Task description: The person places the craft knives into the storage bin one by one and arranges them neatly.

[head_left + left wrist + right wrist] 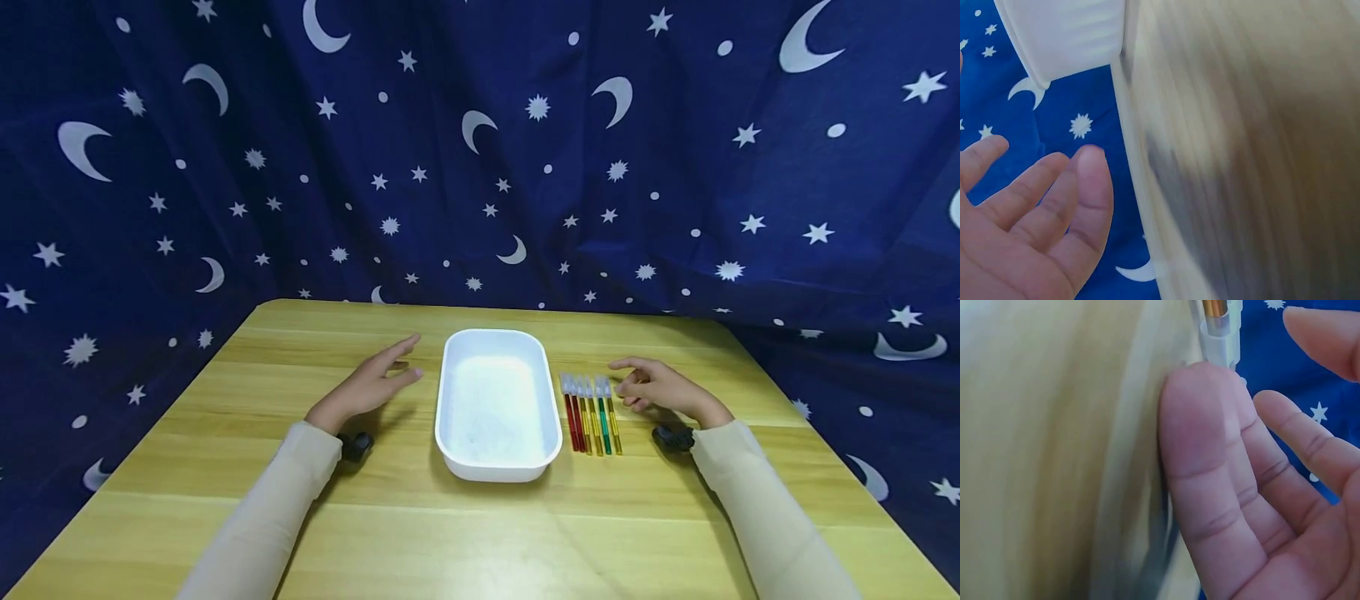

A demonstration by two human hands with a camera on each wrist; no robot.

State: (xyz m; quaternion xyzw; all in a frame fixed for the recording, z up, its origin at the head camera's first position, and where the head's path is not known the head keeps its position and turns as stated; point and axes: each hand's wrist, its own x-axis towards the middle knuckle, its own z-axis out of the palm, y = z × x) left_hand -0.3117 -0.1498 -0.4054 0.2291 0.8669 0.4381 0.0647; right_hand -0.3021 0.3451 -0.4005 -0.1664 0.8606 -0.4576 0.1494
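A white rectangular plastic basin (498,472) stands on the table between the two hands. Just right of it lies a row of several slim craft knives (588,425) with metallic red, gold and green handles and clear caps pointing away from me. My left hand (367,385) hovers left of the basin, fingers loosely extended, holding nothing. My right hand (667,390) is beside the row's right end, its fingers relaxed and slightly bent near the caps, with nothing held. In the right wrist view, one gold knife's clear cap (1221,345) shows just beyond the fingertips.
The light wooden table (420,542) has its far edge against a dark blue curtain (420,125) with white moons and stars, which also hangs along both sides. A black wrist camera (356,447) sits under the left wrist, another camera (672,439) under the right.
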